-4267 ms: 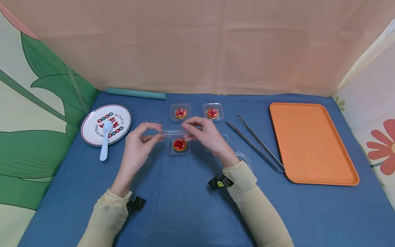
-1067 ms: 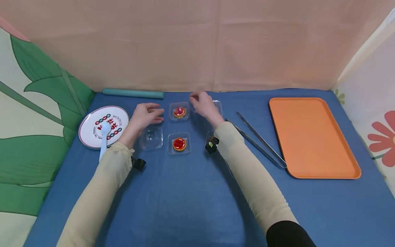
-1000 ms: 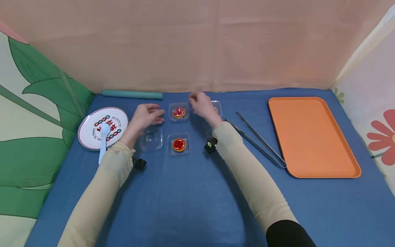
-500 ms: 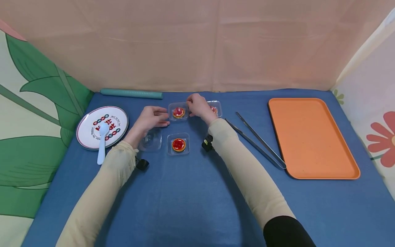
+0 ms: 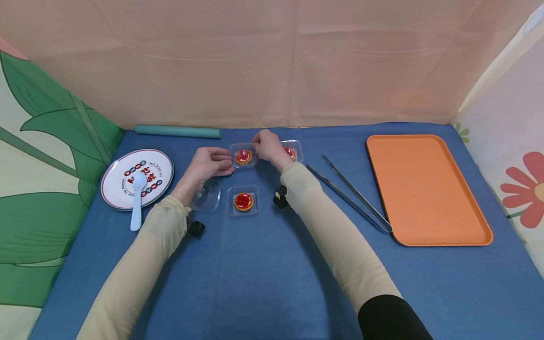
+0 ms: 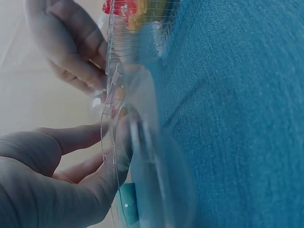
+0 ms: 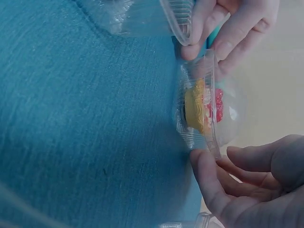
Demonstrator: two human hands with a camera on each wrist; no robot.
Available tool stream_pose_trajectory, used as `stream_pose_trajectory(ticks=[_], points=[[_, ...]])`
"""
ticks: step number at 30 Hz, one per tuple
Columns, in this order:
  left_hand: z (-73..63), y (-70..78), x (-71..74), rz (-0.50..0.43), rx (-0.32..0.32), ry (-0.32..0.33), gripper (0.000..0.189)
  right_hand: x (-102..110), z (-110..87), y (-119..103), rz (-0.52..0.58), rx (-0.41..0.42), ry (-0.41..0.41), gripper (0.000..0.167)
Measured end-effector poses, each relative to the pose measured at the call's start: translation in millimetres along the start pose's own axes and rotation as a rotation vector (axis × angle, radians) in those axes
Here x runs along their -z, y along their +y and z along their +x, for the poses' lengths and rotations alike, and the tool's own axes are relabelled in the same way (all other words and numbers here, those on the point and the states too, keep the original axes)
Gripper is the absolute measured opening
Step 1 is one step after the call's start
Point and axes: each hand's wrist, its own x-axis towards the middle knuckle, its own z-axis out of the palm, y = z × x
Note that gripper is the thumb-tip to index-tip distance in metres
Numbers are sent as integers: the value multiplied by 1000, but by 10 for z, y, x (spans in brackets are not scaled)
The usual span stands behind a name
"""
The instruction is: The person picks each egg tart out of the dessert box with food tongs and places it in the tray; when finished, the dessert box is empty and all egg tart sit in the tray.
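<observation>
At the back of the table, a small clear plastic box [image 5: 243, 146] holds a red-topped tart [image 5: 243, 157]. In the right wrist view a clear domed lid [image 7: 232, 114] covers the tart. My left hand [image 5: 208, 164] pinches the box's left edge with thumb and fingers. On the other side, my right hand [image 5: 268, 147] pinches the right edge. Close in front sits another tart [image 5: 243, 201] in an uncovered-looking clear tray [image 5: 232, 210]. A third boxed tart [image 5: 291, 152] is partly hidden behind my right hand. Beneath my left wrist lies a clear plastic lid or tray [image 5: 208, 197].
A blue-white spoon [image 5: 137, 203] rests across a printed white plate [image 5: 112, 177] at left. Metal tongs [image 5: 352, 199] lie beside an orange tray [image 5: 429, 189] at right. Along the back edge is a teal roll [image 5: 178, 131].
Earlier both hands held a clear piece above the front tart. They have since moved to the back left box; over the last second they have closed in on its two sides.
</observation>
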Motion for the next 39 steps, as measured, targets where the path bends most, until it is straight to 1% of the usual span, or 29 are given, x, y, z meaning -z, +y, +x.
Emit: stream_pose_trajectory(ticks=[4,9,13,16,18,21,27,30,39], points=[[-14,-5,4,24,-13,21,47,-22,17,2,-39,0,6,29],[-14,-23,3,57,-32,42,46,-34,21,2,-53,-6,2,30],[-16,-28,-2,100,-51,59,45,-30,22,-1,-38,-18,-2,28],[-20,-26,-1,116,-50,63,45,-27,24,3,-5,-34,-1,26],[-27,-20,-5,105,-39,60,46,-28,24,10,17,-40,7,25],[-36,-11,-14,63,-21,54,48,-36,19,22,42,-38,22,25],[-36,-1,-29,-7,-4,48,49,-29,8,27,40,-18,51,26],[-34,-5,-37,-18,2,54,49,-26,0,30,52,-18,56,25],[-38,-14,-34,-52,13,68,48,-35,-45,35,146,-17,63,23]])
